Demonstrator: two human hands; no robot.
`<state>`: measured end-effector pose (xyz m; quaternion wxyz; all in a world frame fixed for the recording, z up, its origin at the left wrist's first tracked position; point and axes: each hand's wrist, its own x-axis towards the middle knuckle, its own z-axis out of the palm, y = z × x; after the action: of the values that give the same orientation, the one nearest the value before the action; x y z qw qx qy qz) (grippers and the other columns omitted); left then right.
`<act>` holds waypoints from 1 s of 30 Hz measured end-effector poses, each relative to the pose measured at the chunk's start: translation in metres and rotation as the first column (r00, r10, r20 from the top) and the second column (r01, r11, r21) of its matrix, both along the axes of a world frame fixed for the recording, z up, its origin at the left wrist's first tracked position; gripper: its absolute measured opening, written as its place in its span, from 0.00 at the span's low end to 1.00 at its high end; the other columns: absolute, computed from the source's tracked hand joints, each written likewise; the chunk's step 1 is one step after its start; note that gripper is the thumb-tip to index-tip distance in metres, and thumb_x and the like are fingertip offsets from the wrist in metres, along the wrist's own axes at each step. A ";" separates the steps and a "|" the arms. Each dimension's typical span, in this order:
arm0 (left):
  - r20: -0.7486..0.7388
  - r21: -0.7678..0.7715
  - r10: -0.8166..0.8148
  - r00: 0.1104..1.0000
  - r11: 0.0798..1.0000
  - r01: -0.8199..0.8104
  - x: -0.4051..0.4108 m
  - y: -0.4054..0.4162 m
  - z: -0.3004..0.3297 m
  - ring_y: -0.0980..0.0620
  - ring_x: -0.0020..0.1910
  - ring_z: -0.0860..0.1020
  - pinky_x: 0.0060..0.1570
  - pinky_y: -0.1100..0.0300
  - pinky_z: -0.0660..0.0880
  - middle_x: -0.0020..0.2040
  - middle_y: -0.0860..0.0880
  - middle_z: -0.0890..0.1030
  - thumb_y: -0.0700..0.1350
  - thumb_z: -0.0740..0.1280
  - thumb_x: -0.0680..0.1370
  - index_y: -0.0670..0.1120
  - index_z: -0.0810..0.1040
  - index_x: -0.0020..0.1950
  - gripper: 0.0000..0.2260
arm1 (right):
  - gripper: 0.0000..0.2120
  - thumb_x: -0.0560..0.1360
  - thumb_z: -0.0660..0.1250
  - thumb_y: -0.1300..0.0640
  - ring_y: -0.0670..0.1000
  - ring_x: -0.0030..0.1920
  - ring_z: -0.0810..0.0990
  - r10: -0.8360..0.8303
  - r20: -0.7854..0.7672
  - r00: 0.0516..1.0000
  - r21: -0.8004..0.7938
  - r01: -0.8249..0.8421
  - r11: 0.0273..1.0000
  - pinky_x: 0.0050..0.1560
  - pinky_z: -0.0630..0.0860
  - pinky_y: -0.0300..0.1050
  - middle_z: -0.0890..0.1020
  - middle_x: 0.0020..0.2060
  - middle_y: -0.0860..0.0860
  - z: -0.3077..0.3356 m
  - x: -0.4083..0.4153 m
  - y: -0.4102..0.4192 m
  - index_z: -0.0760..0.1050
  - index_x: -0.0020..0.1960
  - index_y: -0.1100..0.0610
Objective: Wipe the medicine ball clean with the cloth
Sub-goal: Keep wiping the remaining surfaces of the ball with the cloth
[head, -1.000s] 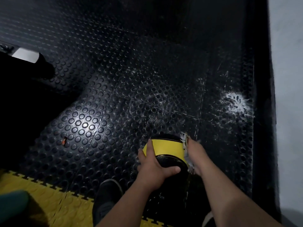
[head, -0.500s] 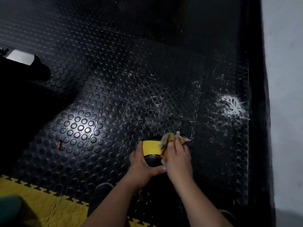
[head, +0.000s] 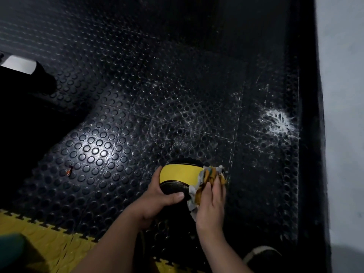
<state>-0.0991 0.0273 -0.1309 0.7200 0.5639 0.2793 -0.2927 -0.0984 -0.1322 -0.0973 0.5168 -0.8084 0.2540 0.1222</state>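
Against the medicine ball (head: 180,175), right hand (head: 211,201) flat on cloth (head: 206,179).

Both bare forearms reach forward and down from the bottom edge of the view. The left hand (head: 157,196) cups the near left side of the medicine ball (head: 180,175), thumb stretched across its front. The right hand (head: 211,201) presses the cloth (head: 206,180) against the ball's right side, fingers extended.
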 end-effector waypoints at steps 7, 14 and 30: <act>-0.048 -0.078 0.027 0.998 0.996 -0.031 0.003 0.004 -0.002 0.39 0.64 0.78 0.60 0.38 0.78 0.70 0.43 0.73 0.54 0.89 0.51 0.72 0.54 0.76 0.63 | 0.20 0.84 0.56 0.43 0.53 0.42 0.79 -0.333 -0.453 0.827 0.290 0.490 0.822 0.46 0.77 0.48 0.83 0.45 0.54 -0.019 0.048 -0.020 0.81 0.49 0.53; -0.056 -0.069 0.140 0.989 0.987 -0.144 0.000 -0.004 -0.005 0.40 0.63 0.80 0.58 0.37 0.79 0.70 0.45 0.76 0.55 0.86 0.56 0.72 0.58 0.73 0.54 | 0.24 0.85 0.52 0.44 0.54 0.75 0.68 -0.169 -0.098 0.981 0.103 0.179 0.978 0.70 0.68 0.50 0.66 0.77 0.51 0.000 0.017 0.004 0.63 0.80 0.47; -0.066 -0.096 0.111 0.992 0.988 -0.117 -0.003 -0.001 0.008 0.40 0.63 0.80 0.59 0.37 0.79 0.68 0.46 0.76 0.49 0.84 0.61 0.72 0.57 0.74 0.52 | 0.22 0.75 0.69 0.35 0.57 0.39 0.81 -0.152 -0.582 0.799 0.412 0.452 0.791 0.46 0.81 0.51 0.83 0.42 0.57 -0.041 0.062 -0.042 0.84 0.43 0.55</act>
<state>-0.1022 0.0264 -0.1229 0.7541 0.5010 0.3179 -0.2816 -0.0361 -0.1741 -0.1380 0.6442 -0.5149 0.4708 0.3135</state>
